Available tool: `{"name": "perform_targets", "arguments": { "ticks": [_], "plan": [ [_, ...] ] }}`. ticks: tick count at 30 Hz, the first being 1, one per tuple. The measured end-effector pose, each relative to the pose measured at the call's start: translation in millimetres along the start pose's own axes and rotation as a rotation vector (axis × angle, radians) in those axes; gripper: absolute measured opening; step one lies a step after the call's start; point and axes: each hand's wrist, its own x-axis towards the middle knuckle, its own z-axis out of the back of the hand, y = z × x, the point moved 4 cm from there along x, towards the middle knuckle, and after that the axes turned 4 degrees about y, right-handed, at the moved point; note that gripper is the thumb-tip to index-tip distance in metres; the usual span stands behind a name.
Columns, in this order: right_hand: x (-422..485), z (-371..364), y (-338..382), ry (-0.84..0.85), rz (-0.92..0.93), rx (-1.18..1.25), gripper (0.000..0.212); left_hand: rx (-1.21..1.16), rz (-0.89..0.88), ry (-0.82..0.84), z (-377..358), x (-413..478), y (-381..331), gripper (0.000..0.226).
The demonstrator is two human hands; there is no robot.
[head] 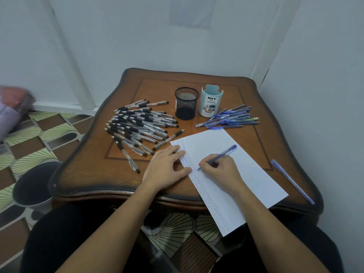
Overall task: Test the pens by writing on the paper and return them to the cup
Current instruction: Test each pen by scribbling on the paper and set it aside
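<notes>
Grips blue pen (225, 152) in curled fingers of right hand (222, 170), tip touching paper (256, 174) just beyond the fingertips; presses paper edge flat under straight fingers of left hand (167, 166), black pens (137, 125) beyond them.

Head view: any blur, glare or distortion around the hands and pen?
Head view: dim, even, bluish light, no glare, soft shadows. Wide-angle bending curves the wall lines and table edges. The right hand, pen and paper are sharp, though the marks are too small to read; the reddish thing at the left edge is smeared.
</notes>
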Motion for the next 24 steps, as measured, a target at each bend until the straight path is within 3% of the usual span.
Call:
{"name": "perform_targets", "arguments": {
  "ticks": [3,7,9,13,18,24],
  "plan": [
    [2,1,0,-0.034,0.004,-0.023,0.014,0.001,-0.002,0.0,0,0,0,0.07],
    [7,10,1,-0.066,-0.115,0.31,0.035,-0.004,0.001,0.013,0,1,0,0.071],
    [9,14,1,-0.047,-0.166,0.326,0.045,-0.003,0.006,0.018,1,1,0,0.071],
    [13,18,8,0.019,-0.138,0.391,0.032,-0.004,0.01,0.02,2,-1,-1,0.07],
    [16,25,14,0.064,-0.154,0.348,0.069,-0.015,0.015,0.024,2,-2,-1,0.07],
    [11,33,9,0.101,-0.162,0.311,0.061,-0.023,0.01,0.02,3,-3,-2,0.07]
  ]
}}
